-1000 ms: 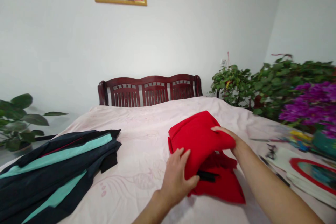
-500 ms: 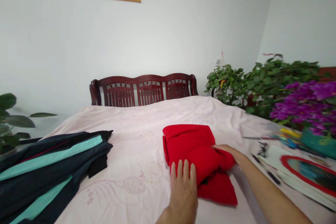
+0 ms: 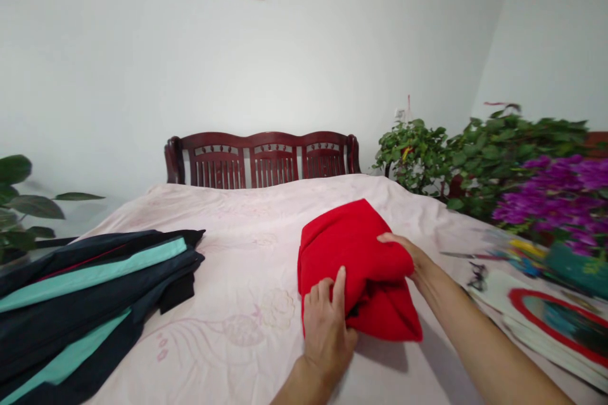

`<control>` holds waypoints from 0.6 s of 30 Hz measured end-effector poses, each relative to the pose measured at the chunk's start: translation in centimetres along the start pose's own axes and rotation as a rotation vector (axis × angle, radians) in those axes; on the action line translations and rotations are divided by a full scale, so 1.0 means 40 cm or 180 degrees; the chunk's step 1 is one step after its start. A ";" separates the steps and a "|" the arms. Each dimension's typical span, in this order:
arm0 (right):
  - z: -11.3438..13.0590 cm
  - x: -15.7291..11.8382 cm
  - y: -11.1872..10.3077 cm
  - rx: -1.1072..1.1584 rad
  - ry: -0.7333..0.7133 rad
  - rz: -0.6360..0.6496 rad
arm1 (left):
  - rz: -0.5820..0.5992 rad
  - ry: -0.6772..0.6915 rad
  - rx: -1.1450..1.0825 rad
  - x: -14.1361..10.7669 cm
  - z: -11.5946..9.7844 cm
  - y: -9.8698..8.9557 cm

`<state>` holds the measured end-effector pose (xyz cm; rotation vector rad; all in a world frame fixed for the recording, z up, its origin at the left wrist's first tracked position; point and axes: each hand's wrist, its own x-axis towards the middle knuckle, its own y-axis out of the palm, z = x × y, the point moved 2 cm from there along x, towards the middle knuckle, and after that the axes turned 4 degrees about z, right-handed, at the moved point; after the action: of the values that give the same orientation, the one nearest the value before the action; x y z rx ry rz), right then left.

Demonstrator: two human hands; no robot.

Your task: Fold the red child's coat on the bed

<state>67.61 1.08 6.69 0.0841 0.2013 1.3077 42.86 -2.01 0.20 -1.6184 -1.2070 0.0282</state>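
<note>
A folded red fleece garment [image 3: 354, 259] lies bunched on the pale pink bedsheet [image 3: 237, 221], its near part raised in a thick fold. My left hand [image 3: 327, 329] grips the near edge of the red cloth, with the thumb pressed upward against it. My right hand [image 3: 403, 256] reaches over the garment's right side, with the fingers curled onto the fabric. To the left lies a folded dark navy garment with teal stripes [image 3: 90, 297], apart from both hands.
Past the bed's far edge stands a dark red wooden bench back [image 3: 263, 161]. Green potted plants [image 3: 494, 164] and purple flowers [image 3: 546, 196] crowd the right. Scissors [image 3: 463, 255] and a sheet with a red oval [image 3: 553, 323] lie at the right, beside a green pot [image 3: 577, 269].
The red garment has gone from pressed flat to bunched up again. My left hand has changed from lying spread on it to gripping its near edge.
</note>
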 end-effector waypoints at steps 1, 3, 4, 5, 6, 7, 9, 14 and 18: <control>0.058 0.000 0.031 -0.0287 -0.0199 -0.0070 | 0.0008 -0.0101 -0.0331 0.014 -0.001 -0.007; 0.177 -0.005 0.100 -0.1047 -0.0820 -0.0194 | 0.0236 -0.0111 -0.1164 0.048 -0.004 -0.010; 0.230 -0.012 0.136 -0.1605 -0.1279 -0.0344 | 0.0480 -0.0093 -0.1632 0.068 -0.003 -0.009; 0.270 -0.022 0.171 -0.2284 -0.1647 -0.0470 | 0.0742 -0.0141 -0.2089 0.088 0.003 -0.008; 0.294 -0.033 0.204 -0.2955 -0.1974 -0.0558 | 0.0952 -0.0303 -0.2526 0.108 0.015 -0.009; 0.300 -0.044 0.232 -0.3592 -0.2231 -0.0573 | 0.1057 -0.0589 -0.2972 0.125 0.034 -0.013; 0.257 -0.067 0.268 -0.4579 -0.2520 -0.0329 | 0.0848 -0.1563 -0.3923 0.146 0.095 -0.026; -0.046 -0.110 0.241 -0.5692 -0.2757 0.0407 | 0.0028 -0.3309 -0.4641 0.103 0.281 -0.062; -0.247 -0.124 0.191 -0.5704 -0.2711 0.0329 | -0.0033 -0.3480 -0.4296 0.051 0.359 -0.070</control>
<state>57.22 -2.25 -1.15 -0.8645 -1.6995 1.0362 34.01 9.39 -2.88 -2.9383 -2.3344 0.1222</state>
